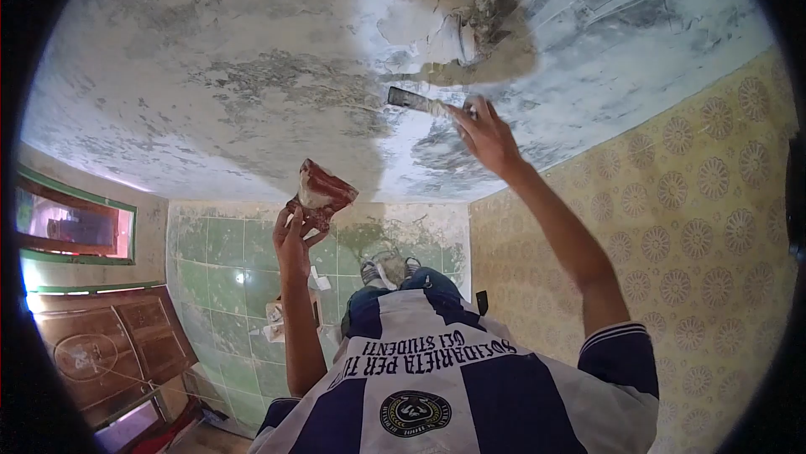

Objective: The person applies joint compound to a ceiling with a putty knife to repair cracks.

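Note:
My right hand point(489, 137) is closed round the handle of a scraper point(411, 101), whose flat dark blade points left at the patchy grey-white wall point(277, 93). Whether the blade touches the wall I cannot tell. Lower and to the left, my left hand point(294, 240) holds up a reddish-brown piece point(326, 194) smeared with pale material, fingers beneath it. Above the scraper, the wall has a rough brown and dark patch point(483, 9) with a damp-looking border.
Green tiles point(222, 244) cover the floor round my shoes point(390, 271). A small stand with papers point(277, 315) is on the floor at left. Patterned yellow wall point(672, 219) runs along the right; a green-framed window point(75, 219) and wooden furniture point(109, 345) are at left.

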`<state>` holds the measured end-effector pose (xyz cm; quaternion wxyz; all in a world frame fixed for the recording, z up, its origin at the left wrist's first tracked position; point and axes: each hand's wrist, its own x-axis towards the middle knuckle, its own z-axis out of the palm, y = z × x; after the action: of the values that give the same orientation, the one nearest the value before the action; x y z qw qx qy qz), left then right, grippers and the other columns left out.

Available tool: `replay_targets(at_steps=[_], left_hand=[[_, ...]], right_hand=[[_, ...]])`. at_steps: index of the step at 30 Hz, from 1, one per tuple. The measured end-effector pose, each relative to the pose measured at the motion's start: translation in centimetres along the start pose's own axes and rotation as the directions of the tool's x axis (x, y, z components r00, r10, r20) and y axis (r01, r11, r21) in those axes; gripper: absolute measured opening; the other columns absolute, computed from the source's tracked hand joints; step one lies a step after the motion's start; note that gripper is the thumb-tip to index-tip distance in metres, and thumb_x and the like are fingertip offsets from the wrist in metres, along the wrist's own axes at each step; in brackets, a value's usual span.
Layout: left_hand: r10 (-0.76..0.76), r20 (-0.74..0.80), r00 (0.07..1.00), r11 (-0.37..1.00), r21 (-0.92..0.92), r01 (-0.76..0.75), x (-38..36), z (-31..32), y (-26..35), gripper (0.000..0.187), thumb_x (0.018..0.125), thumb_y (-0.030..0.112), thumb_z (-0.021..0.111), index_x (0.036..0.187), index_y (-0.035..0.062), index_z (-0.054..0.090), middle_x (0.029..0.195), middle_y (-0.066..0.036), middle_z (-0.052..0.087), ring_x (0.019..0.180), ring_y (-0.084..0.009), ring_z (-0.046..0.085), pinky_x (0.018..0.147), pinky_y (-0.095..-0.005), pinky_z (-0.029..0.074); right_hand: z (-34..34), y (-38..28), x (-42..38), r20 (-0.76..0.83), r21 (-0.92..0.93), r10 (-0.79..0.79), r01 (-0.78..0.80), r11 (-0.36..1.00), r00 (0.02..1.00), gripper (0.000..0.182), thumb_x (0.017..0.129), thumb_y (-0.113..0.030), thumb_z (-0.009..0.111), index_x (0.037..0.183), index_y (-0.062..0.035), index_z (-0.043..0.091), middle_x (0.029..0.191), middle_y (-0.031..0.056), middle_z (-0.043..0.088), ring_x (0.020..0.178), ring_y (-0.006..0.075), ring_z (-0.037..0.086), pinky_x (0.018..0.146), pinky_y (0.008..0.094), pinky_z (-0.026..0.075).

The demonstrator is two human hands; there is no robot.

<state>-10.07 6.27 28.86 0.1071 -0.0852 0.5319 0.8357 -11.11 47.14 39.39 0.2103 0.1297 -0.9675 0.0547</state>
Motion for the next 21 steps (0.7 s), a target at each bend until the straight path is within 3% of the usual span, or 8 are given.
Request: replay_targets(at_steps=[1, 3, 8, 11, 16, 19, 21], left_hand=[[0.008, -0.021, 1.000, 1.000, -0.005, -0.008, -0.3, 0.1, -0.1, 0.026, 0.099, 0.020, 0.057, 0.119, 0.0039, 0.057, 0.103, -0.011, 0.068, 0.087, -0.0200, 0.071, 0.066, -0.0384, 0.064], [0.006, -0.044, 0.999, 1.000, -0.010, -0.007, -0.9, 0.4, -0.2, 0.026, 0.099, 0.020, 0.057, 0.119, 0.0039, 0.057, 0.103, -0.011, 0.068, 0.088, -0.0202, 0.071, 0.066, -0.0385, 0.064], [0.011, -0.078, 0.997, 1.000, -0.023, -0.013, -1.6, 0.4, -1.1, 0.026, 0.099, 0.020, 0.058, 0.119, 0.0038, 0.057, 0.104, -0.011, 0.068, 0.089, -0.0212, 0.071, 0.066, -0.0392, 0.064], [0.016, -0.095, 0.995, 0.999, -0.046, -0.021, -1.8, 0.6, -1.4, 0.026, 0.099, 0.020, 0.057, 0.120, 0.0039, 0.057, 0.105, -0.012, 0.068, 0.090, -0.0217, 0.071, 0.066, -0.0389, 0.064], [0.030, -0.095, 0.995, 0.999, -0.024, -0.032, -2.2, 1.6, -0.5, 0.027, 0.100, 0.020, 0.056, 0.120, 0.0032, 0.057, 0.106, -0.012, 0.068, 0.089, -0.0213, 0.071, 0.066, -0.0374, 0.064], [0.026, -0.077, 0.997, 1.000, -0.013, -0.027, -2.2, 2.0, -0.3, 0.028, 0.098, 0.022, 0.060, 0.119, 0.0040, 0.056, 0.103, -0.010, 0.066, 0.089, -0.0214, 0.071, 0.071, -0.0402, 0.064], [0.033, -0.084, 0.996, 0.999, -0.017, -0.035, -2.1, 2.2, -0.4, 0.029, 0.099, 0.022, 0.057, 0.121, 0.0037, 0.056, 0.102, -0.010, 0.067, 0.088, -0.0208, 0.071, 0.067, -0.0373, 0.063]], right_hand=[[0.3, 1.6, 0.8, 0.001, 0.004, -0.004, 0.004, 1.000, 1.000, 0.061, 0.080, -0.003, 0.067, 0.135, -0.0241, 0.052, 0.112, 0.0143, 0.048, 0.096, 0.0331, 0.057, 0.068, 0.0401, 0.058], [0.7, 4.4, 2.4, 0.005, -0.381, -0.249, 0.232, 0.895, 0.968, 0.062, 0.075, -0.001, 0.068, 0.131, -0.0246, 0.057, 0.121, 0.0159, 0.045, 0.097, 0.0327, 0.057, 0.067, 0.0382, 0.058], [0.2, 8.3, 2.8, -0.045, -0.586, -0.371, 0.277, 0.761, 0.927, 0.064, 0.074, -0.001, 0.068, 0.129, -0.0319, 0.058, 0.122, 0.0160, 0.049, 0.107, 0.0324, 0.055, 0.083, 0.0366, 0.055], [-3.0, 8.4, 1.9, 0.072, -0.498, -0.276, 0.275, 0.823, 0.958, 0.068, 0.073, 0.002, 0.067, 0.131, -0.0313, 0.057, 0.122, 0.0155, 0.048, 0.107, 0.0318, 0.053, 0.083, 0.0360, 0.054], [-5.1, 8.5, 0.3, 0.074, -0.472, -0.261, 0.265, 0.841, 0.962, 0.075, 0.070, 0.008, 0.065, 0.134, -0.0299, 0.056, 0.119, 0.0145, 0.049, 0.100, 0.0312, 0.053, 0.082, 0.0348, 0.053], [-5.2, 7.6, -0.5, 0.003, -0.346, -0.242, 0.228, 0.910, 0.970, 0.078, 0.068, 0.008, 0.066, 0.135, -0.0304, 0.056, 0.120, 0.0145, 0.049, 0.100, 0.0321, 0.053, 0.083, 0.0372, 0.052], [-4.9, 6.0, -1.2, -0.010, -0.181, -0.155, 0.151, 0.972, 0.988, 0.079, 0.068, 0.006, 0.068, 0.136, -0.0306, 0.055, 0.121, 0.0153, 0.048, 0.101, 0.0339, 0.052, 0.084, 0.0412, 0.051]])
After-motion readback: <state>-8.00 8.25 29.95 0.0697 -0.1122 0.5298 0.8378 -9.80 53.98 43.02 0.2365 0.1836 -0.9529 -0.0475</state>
